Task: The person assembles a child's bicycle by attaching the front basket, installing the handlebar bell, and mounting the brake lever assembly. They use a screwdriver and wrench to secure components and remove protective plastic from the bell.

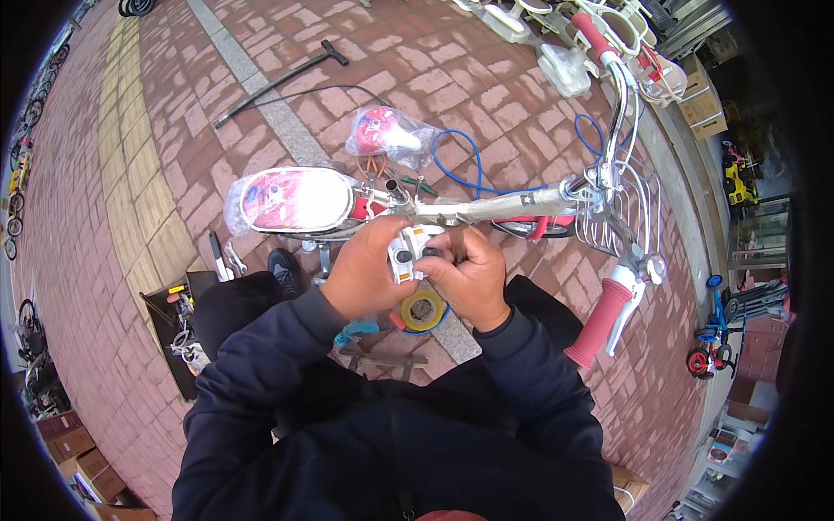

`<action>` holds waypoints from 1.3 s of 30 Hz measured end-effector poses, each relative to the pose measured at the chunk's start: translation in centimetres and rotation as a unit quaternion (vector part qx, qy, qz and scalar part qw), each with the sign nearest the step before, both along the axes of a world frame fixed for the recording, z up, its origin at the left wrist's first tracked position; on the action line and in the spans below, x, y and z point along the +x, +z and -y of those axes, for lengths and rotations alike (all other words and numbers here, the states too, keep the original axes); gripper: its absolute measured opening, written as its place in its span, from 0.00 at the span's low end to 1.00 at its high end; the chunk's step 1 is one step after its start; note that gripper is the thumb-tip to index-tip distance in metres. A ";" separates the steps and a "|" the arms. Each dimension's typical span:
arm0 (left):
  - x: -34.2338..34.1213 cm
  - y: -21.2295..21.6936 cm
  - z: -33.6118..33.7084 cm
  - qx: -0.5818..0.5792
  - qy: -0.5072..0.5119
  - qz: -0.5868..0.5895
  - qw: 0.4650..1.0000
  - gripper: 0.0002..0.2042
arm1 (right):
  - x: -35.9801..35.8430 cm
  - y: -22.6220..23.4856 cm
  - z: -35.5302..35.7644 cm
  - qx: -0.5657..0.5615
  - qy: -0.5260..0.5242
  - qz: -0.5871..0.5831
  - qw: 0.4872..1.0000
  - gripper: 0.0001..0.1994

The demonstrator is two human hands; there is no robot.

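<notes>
My left hand (369, 273) and my right hand (469, 273) meet in front of me around a small white plastic part with dark openings (408, 253); both hands grip it. Just beyond them stands a child's white bicycle (495, 205), with its pink patterned saddle (295, 200) wrapped in clear plastic to the left and its pink handlebar grips (598, 323) and white wire basket (621, 217) to the right. A roll of yellow tape (423, 310) lies below my hands.
On the brick pavement lie a second wrapped pink saddle (387, 130), a blue cable (465, 165), pliers (372, 167), a black pump (282, 80) and an open tool case (178, 326). Small ride-on toys (711, 343) stand at the right; cardboard boxes (74, 451) sit at lower left.
</notes>
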State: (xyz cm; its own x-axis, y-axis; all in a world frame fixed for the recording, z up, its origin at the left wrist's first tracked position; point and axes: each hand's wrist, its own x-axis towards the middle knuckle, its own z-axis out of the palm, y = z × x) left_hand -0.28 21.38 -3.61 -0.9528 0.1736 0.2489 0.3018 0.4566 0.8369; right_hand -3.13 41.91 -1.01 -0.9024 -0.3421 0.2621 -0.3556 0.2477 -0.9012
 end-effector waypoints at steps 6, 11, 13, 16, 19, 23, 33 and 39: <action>-0.2 -0.5 0.0 -0.010 -0.010 -0.009 1.000 0.36 | -0.7 1.8 -0.6 0.040 0.051 -0.021 0.998 0.15; 0.0 -0.9 0.0 -0.048 -0.037 0.021 0.998 0.39 | -0.3 1.1 0.1 0.119 0.026 -0.094 0.988 0.14; 0.0 -1.1 0.1 -0.047 -0.057 0.038 0.997 0.38 | -0.3 0.7 0.4 0.120 0.048 -0.102 0.986 0.16; 0.0 -1.3 0.2 -0.054 -0.070 0.037 0.995 0.35 | -0.5 0.5 0.2 0.084 0.063 -0.070 0.992 0.17; -0.1 -1.0 0.1 -0.016 -0.021 -0.015 1.000 0.36 | -0.7 0.8 -0.5 -0.025 0.017 0.031 0.999 0.14; -0.2 -0.1 0.4 0.060 0.002 0.021 0.998 0.39 | -0.6 0.9 -1.3 -0.180 -0.028 0.183 0.966 0.11; -0.3 -0.1 0.5 0.090 -0.003 -0.107 0.990 0.42 | 0.1 0.0 -1.1 -0.126 0.083 0.137 0.979 0.13; -0.5 -0.3 0.0 0.088 0.004 -0.134 0.987 0.41 | 0.4 0.0 -0.7 -0.064 0.113 0.139 0.982 0.15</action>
State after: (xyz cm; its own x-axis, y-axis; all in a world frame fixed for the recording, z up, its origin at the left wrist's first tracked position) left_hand -0.78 21.35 -3.87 -0.8493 0.0981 0.5188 0.5211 0.3137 0.7937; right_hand -2.70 42.60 -0.98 -0.8497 -0.5226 0.0702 -0.1242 0.0689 -0.9899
